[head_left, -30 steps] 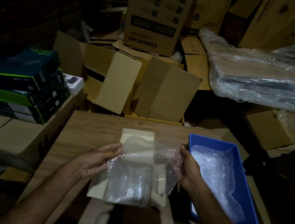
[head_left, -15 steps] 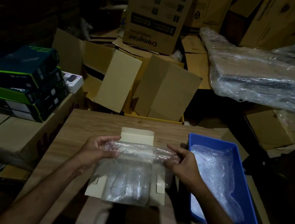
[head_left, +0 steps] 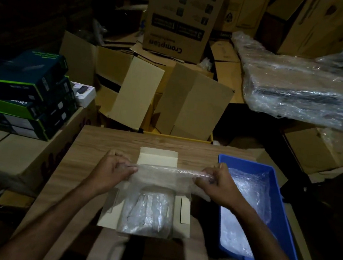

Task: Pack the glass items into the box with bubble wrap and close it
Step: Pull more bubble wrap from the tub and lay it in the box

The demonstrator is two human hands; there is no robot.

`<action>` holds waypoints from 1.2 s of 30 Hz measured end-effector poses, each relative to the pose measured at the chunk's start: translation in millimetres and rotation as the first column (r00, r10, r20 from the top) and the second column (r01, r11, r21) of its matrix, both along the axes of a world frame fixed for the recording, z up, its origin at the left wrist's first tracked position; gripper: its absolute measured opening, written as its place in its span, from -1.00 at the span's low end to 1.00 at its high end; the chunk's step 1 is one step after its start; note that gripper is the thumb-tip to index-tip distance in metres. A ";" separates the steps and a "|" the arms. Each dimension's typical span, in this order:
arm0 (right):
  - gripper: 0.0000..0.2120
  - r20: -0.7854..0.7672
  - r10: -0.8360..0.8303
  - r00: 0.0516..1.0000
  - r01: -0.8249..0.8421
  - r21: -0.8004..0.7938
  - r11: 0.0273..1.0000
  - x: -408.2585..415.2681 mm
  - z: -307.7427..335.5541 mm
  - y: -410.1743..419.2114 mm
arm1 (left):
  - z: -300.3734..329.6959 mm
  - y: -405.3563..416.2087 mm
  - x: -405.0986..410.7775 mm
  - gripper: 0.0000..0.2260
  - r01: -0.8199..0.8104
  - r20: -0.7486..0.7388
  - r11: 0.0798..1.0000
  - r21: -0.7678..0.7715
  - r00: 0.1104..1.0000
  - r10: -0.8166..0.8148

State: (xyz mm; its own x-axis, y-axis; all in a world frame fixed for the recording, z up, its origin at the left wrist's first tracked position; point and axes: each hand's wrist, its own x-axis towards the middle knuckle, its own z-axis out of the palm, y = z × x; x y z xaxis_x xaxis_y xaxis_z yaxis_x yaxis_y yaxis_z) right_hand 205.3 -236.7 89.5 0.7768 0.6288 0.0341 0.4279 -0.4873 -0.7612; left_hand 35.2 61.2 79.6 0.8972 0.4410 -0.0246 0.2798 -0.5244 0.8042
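The head camera looks down on a wood-grain table (head_left: pixel 100 143) in dim light, where a small open cardboard box (head_left: pixel 158 158) lies with its flaps spread. The left hand (head_left: pixel 112 171) and the right hand (head_left: pixel 216 185) each pinch one end of a sheet of bubble wrap (head_left: pixel 164 172), thumbs and fingers curled around its gathered top edge. Between the two grips the sheet is stretched taut above the far part of the box, and from that edge it drapes down toward the person into the box. Below the hands, inside the box, sits a pale wrapped bundle (head_left: pixel 148 212), probably the glass items, though the wrap and poor light hide their shape. The bundle lies nearer the person than either grip and roughly midway between them, untouched by the fingers. Just right of the box, a blue plastic bin (head_left: pixel 275 184) holds more bubble wrap. Beyond the table stand open brown cartons (head_left: pixel 193 102), and stacked dark retail boxes (head_left: pixel 21 91) sit at the left.
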 end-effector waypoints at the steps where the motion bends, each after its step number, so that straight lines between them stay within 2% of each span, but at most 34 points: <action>1: -0.88 -0.084 -0.026 0.996 0.026 -0.002 1.000 3.9 1.0 -2.1 | 5.5 0.2 -2.3 -0.90 0.025 0.010 0.998 -0.059 1.000 -0.024; 3: -0.65 -0.316 -0.077 0.946 0.105 0.075 0.992 6.0 4.6 -5.8 | 18.5 -3.0 -7.0 -0.89 0.101 -0.003 0.964 -0.245 0.994 -0.105; 5: -0.57 -0.450 -0.064 0.891 0.162 0.183 0.970 3.4 11.5 -4.6 | 29.5 -0.6 -11.3 -0.85 0.206 -0.086 0.923 -0.325 0.966 -0.245; 8: -0.67 -0.417 0.033 0.908 0.093 0.278 0.956 -6.3 30.4 2.5 | 43.9 5.8 -13.0 -0.80 0.412 -0.243 0.841 -0.351 0.827 -0.506; 10: -0.76 -0.390 0.103 0.915 0.032 0.325 0.945 -13.6 44.2 12.8 | 51.5 -4.6 -6.5 -0.60 0.451 -0.284 0.799 -0.399 0.767 -0.575; 12: -0.79 -0.422 0.118 0.899 0.042 0.351 0.935 -18.4 55.3 23.2 | 58.2 -28.1 3.7 -0.51 0.434 -0.240 0.770 -0.468 0.776 -0.583; 14: -0.72 -0.490 0.122 0.863 0.069 0.354 0.933 -17.7 60.8 30.3 | 57.0 -50.5 14.3 -0.57 0.387 -0.172 0.753 -0.533 0.821 -0.544; 16: -0.59 -0.643 0.183 0.744 0.124 0.402 0.907 -14.9 60.8 31.4 | 52.8 -63.7 19.6 -0.70 0.335 -0.110 0.779 -0.529 0.884 -0.455; 18: -0.45 -0.815 0.371 0.445 0.320 0.531 0.784 -18.4 51.7 28.0 | 49.7 -68.3 18.8 -0.78 0.268 -0.025 0.807 -0.526 0.944 -0.329; 19: -0.39 -0.830 0.465 0.308 0.438 0.558 0.705 -22.9 42.4 25.4 | 48.5 -69.1 17.2 -0.79 0.238 0.017 0.800 -0.551 0.962 -0.274; 20: -0.32 -0.813 0.537 0.225 0.509 0.568 0.647 -28.9 31.4 23.0 | 47.9 -69.8 14.9 -0.79 0.211 0.048 0.781 -0.588 0.973 -0.226; 22: -0.24 -0.778 0.607 0.164 0.513 0.593 0.621 -45.8 9.2 20.7 | 44.7 -70.9 11.4 -0.77 0.154 0.071 0.752 -0.640 0.987 -0.142; 24: -0.31 -0.790 0.583 0.189 0.474 0.593 0.651 -62.2 -0.9 24.8 | 38.4 -70.3 10.2 -0.70 0.097 0.065 0.742 -0.664 0.995 -0.072; 26: -0.53 -0.834 0.434 0.342 0.438 0.550 0.711 -69.5 -1.4 32.6 | 33.2 -71.3 9.5 -0.65 0.063 0.071 0.717 -0.694 0.997 -0.019; 27: -0.54 -0.836 0.318 0.448 0.424 0.512 0.747 -71.2 -0.6 36.2 | 31.2 -73.3 9.3 -0.62 0.049 0.081 0.710 -0.703 0.997 0.011; 28: -0.47 -0.810 0.206 0.549 0.417 0.479 0.773 -71.7 -0.4 39.6 | 30.0 -75.8 9.4 -0.59 0.021 0.087 0.717 -0.697 0.995 0.055; 30: -0.29 -0.728 0.087 0.680 0.410 0.476 0.778 -70.1 0.1 42.9 | 28.6 -79.7 9.8 -0.44 -0.044 0.117 0.756 -0.653 0.981 0.158; 32: -0.19 -0.608 0.102 0.788 0.320 0.546 0.774 -68.2 -0.5 42.3 | 20.3 -75.9 9.4 -0.28 -0.008 0.193 0.781 -0.625 0.967 0.165; 34: -0.25 -0.512 0.147 0.846 0.195 0.555 0.809 -64.1 -4.5 40.4 | 19.9 -70.9 6.7 -0.34 0.050 0.211 0.816 -0.575 0.973 0.089; 36: -0.35 -0.462 0.140 0.876 0.119 0.488 0.865 -59.5 -9.1 39.4 | 21.0 -64.5 3.6 -0.45 0.096 0.150 0.851 -0.517 0.988 -0.020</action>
State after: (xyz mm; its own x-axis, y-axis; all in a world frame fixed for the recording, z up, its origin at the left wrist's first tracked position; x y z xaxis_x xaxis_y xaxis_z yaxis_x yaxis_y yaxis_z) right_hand 145.9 -197.3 80.4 0.7714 0.6358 -0.0264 -0.0390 0.0059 -0.9992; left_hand 38.8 -3.3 100.6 0.9319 0.3444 -0.1137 0.1316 -0.0290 0.9909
